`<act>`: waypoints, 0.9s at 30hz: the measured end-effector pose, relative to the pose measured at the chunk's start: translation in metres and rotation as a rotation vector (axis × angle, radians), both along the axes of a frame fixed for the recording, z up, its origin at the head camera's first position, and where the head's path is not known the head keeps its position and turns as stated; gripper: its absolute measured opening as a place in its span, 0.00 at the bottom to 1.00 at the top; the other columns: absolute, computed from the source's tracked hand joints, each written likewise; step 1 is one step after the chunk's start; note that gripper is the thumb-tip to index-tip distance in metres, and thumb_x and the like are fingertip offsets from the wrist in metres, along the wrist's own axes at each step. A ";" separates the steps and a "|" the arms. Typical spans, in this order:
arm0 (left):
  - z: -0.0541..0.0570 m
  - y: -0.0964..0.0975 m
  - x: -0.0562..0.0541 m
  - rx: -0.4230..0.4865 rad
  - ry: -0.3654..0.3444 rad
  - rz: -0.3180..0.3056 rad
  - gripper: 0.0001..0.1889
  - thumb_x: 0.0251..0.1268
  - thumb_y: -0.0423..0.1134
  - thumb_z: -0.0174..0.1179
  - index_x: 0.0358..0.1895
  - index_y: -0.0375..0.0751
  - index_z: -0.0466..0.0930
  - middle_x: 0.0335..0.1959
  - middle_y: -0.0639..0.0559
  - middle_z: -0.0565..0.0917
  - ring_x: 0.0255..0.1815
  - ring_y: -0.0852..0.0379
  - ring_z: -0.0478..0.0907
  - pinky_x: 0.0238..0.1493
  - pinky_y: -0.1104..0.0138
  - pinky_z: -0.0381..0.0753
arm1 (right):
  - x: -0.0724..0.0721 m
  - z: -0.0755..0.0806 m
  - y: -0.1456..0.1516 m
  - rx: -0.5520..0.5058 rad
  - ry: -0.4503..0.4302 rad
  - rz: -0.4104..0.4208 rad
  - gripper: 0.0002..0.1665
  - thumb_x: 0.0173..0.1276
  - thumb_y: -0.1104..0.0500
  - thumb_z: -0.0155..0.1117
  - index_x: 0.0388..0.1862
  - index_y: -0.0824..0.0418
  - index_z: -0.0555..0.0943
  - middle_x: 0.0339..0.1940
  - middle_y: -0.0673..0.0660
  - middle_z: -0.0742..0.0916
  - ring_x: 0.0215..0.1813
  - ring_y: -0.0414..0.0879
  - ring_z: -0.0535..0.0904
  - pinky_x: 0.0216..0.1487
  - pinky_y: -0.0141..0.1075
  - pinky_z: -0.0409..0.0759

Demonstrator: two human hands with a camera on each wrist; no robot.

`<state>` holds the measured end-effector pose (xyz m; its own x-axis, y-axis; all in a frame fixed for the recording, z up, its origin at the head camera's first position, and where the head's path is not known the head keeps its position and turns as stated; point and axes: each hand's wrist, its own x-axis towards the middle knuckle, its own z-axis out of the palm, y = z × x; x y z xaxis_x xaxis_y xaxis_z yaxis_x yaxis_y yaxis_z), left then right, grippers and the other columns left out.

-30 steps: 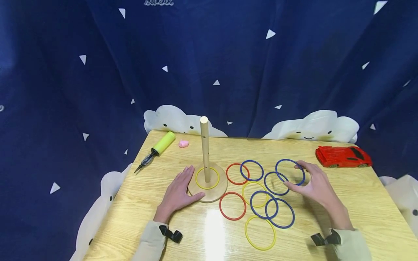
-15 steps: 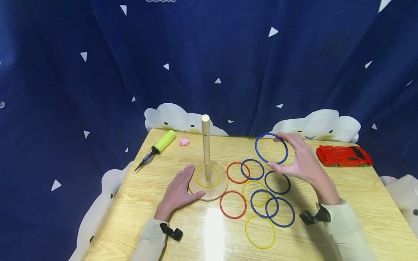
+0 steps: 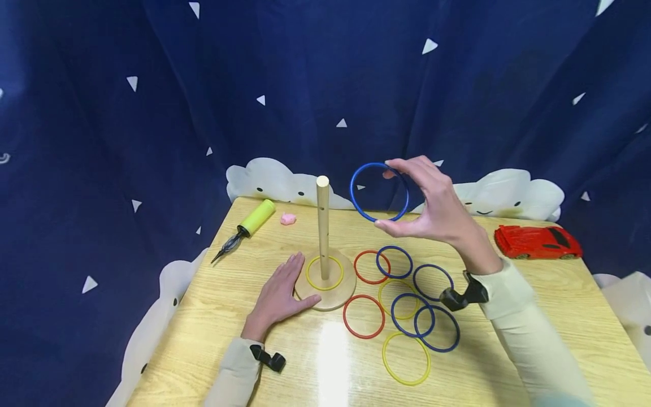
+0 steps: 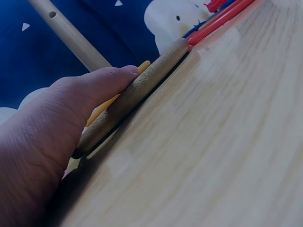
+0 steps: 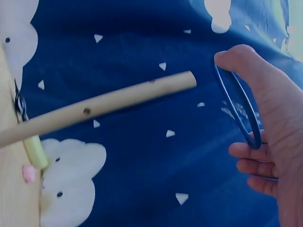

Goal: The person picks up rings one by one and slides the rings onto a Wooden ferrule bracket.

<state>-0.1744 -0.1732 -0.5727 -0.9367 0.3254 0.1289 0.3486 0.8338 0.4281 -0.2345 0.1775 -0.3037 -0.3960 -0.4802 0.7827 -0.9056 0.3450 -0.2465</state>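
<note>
My right hand [image 3: 437, 203] pinches a blue ring [image 3: 351, 190] between thumb and fingers, up off the table and to the right of the wooden peg [image 3: 324, 226]. In the right wrist view the ring stands just beyond the peg's top end. The peg rises upright from a round wooden base [image 3: 335, 299], with one yellow ring [image 3: 324, 290] lying around its foot. My left hand [image 3: 281, 294] rests at the base's left side, fingers straight; in the left wrist view its thumb [image 4: 111, 82] lies over the base's edge.
Right of the base lie several loose rings, partly overlapping: red [image 3: 364, 338], blue [image 3: 391, 314] and yellow [image 3: 406, 385]. A red toy car [image 3: 538, 243] stands at back right. A yellow-green hand pump [image 3: 256, 219] and a small pink object [image 3: 287, 219] lie at back left.
My right hand has lifted the blue ring from among the loose rings and carried it up and left toward the peg's top. My left hand has stayed at the base.
</note>
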 end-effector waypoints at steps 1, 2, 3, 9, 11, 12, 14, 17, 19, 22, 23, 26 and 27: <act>0.000 0.000 -0.001 0.001 0.003 -0.003 0.62 0.58 0.81 0.56 0.86 0.45 0.46 0.87 0.52 0.50 0.87 0.56 0.44 0.85 0.57 0.48 | -0.001 0.003 -0.005 -0.004 0.011 0.012 0.55 0.51 0.32 0.79 0.65 0.71 0.79 0.48 0.61 0.89 0.54 0.54 0.79 0.62 0.34 0.74; 0.000 0.001 -0.001 0.000 0.003 -0.006 0.62 0.58 0.81 0.56 0.86 0.45 0.46 0.87 0.51 0.50 0.87 0.56 0.43 0.85 0.56 0.48 | -0.002 0.004 -0.009 -0.010 0.019 0.022 0.55 0.51 0.32 0.79 0.65 0.71 0.79 0.48 0.61 0.89 0.54 0.54 0.79 0.62 0.34 0.74; 0.000 0.001 -0.001 -0.002 0.002 -0.009 0.62 0.58 0.82 0.56 0.86 0.44 0.46 0.87 0.51 0.50 0.87 0.55 0.43 0.85 0.56 0.48 | -0.003 0.006 -0.013 -0.014 0.026 0.029 0.55 0.51 0.32 0.79 0.64 0.71 0.79 0.48 0.61 0.89 0.53 0.53 0.79 0.61 0.35 0.74; -0.001 0.000 -0.002 -0.029 0.009 -0.011 0.63 0.58 0.83 0.54 0.86 0.46 0.46 0.87 0.52 0.49 0.87 0.55 0.42 0.85 0.57 0.47 | -0.008 0.011 -0.035 -0.026 0.018 0.056 0.55 0.50 0.31 0.80 0.64 0.70 0.79 0.48 0.59 0.89 0.54 0.53 0.79 0.61 0.38 0.74; -0.002 0.000 -0.002 -0.035 0.022 -0.009 0.63 0.58 0.83 0.53 0.86 0.45 0.46 0.87 0.52 0.49 0.87 0.55 0.43 0.85 0.56 0.48 | -0.010 0.012 -0.041 -0.012 -0.002 0.053 0.55 0.49 0.33 0.82 0.65 0.69 0.79 0.49 0.57 0.89 0.55 0.53 0.79 0.61 0.39 0.75; -0.002 -0.001 -0.002 -0.037 0.030 -0.008 0.63 0.58 0.83 0.53 0.86 0.45 0.46 0.87 0.52 0.50 0.87 0.55 0.43 0.85 0.56 0.48 | -0.011 0.012 -0.044 0.001 -0.016 0.049 0.55 0.48 0.34 0.83 0.65 0.69 0.79 0.49 0.57 0.89 0.55 0.53 0.79 0.61 0.40 0.75; -0.002 -0.001 -0.002 -0.037 0.042 -0.010 0.63 0.58 0.83 0.53 0.86 0.45 0.47 0.87 0.51 0.50 0.87 0.55 0.44 0.85 0.55 0.49 | -0.012 0.011 -0.049 0.041 -0.042 0.039 0.55 0.45 0.36 0.85 0.65 0.68 0.79 0.49 0.55 0.89 0.55 0.52 0.79 0.59 0.41 0.76; -0.002 -0.001 -0.002 -0.037 0.055 -0.012 0.62 0.58 0.83 0.54 0.86 0.44 0.48 0.87 0.51 0.52 0.87 0.54 0.45 0.85 0.55 0.50 | -0.012 0.007 -0.054 0.118 -0.078 0.018 0.55 0.42 0.38 0.86 0.64 0.66 0.79 0.49 0.53 0.88 0.54 0.51 0.79 0.56 0.44 0.77; -0.001 -0.001 -0.002 -0.040 0.050 -0.012 0.62 0.58 0.83 0.53 0.86 0.44 0.48 0.87 0.51 0.51 0.87 0.55 0.44 0.85 0.56 0.49 | -0.012 0.003 -0.056 0.160 -0.103 0.003 0.54 0.41 0.37 0.85 0.63 0.66 0.80 0.48 0.52 0.88 0.53 0.50 0.78 0.54 0.44 0.77; -0.002 -0.001 -0.002 -0.058 0.036 -0.004 0.62 0.58 0.83 0.52 0.86 0.45 0.46 0.87 0.52 0.49 0.87 0.57 0.41 0.85 0.57 0.46 | -0.013 -0.006 -0.058 0.195 -0.131 -0.013 0.54 0.41 0.36 0.85 0.63 0.65 0.80 0.48 0.51 0.87 0.53 0.49 0.78 0.54 0.43 0.78; -0.002 -0.001 -0.002 -0.062 0.031 -0.003 0.62 0.59 0.84 0.52 0.86 0.46 0.45 0.87 0.53 0.48 0.87 0.58 0.39 0.85 0.57 0.45 | -0.013 -0.010 -0.059 0.199 -0.138 -0.015 0.54 0.41 0.36 0.85 0.63 0.65 0.80 0.48 0.51 0.87 0.52 0.48 0.78 0.54 0.44 0.78; -0.003 -0.002 -0.001 -0.065 0.023 0.002 0.62 0.59 0.83 0.52 0.87 0.46 0.44 0.87 0.53 0.47 0.87 0.58 0.39 0.86 0.57 0.44 | -0.014 -0.023 -0.061 0.211 -0.155 -0.012 0.55 0.42 0.35 0.84 0.63 0.66 0.80 0.48 0.51 0.87 0.52 0.49 0.79 0.54 0.45 0.79; -0.003 -0.002 -0.001 -0.063 0.022 0.004 0.62 0.59 0.83 0.52 0.86 0.46 0.44 0.87 0.53 0.47 0.87 0.58 0.39 0.86 0.57 0.45 | -0.014 -0.028 -0.061 0.217 -0.163 -0.013 0.55 0.42 0.35 0.84 0.63 0.66 0.80 0.47 0.51 0.87 0.52 0.49 0.78 0.54 0.45 0.78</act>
